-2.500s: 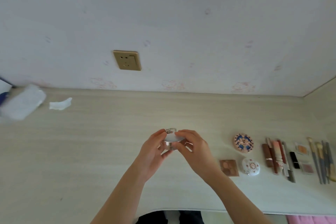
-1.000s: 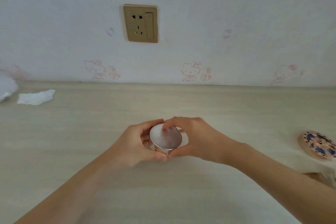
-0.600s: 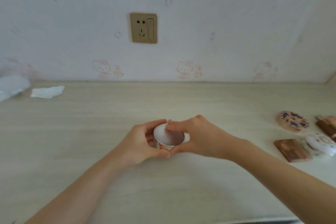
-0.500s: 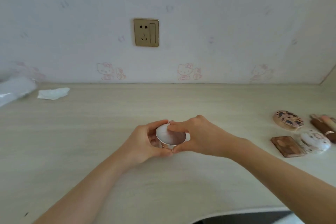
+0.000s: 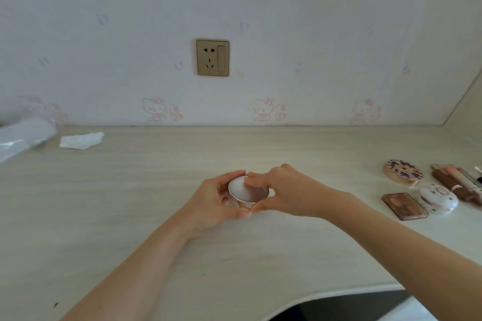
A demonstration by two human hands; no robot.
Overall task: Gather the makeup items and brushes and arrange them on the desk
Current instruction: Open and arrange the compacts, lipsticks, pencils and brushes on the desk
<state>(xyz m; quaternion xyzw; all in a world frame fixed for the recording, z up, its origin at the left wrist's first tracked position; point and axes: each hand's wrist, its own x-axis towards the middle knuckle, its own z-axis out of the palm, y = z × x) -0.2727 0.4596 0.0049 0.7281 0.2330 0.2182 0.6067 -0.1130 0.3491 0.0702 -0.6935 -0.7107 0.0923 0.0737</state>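
Note:
A small round silver jar with a flat lid sits between both hands over the middle of the pale wooden desk. My left hand cups its left side and underside. My right hand pinches the lid's rim, fingers on top and thumb below. At the right lie a round patterned compact, a white floral compact, a brown square palette and several brown and pink tubes.
A crumpled white tissue and a clear plastic roll lie at the back left. A gold wall socket is on the wall behind. The desk's curved front edge runs at the lower right.
Both hands have stayed on the jar and brought it down toward the desk. The view has swung, so the items at the right came back into sight.

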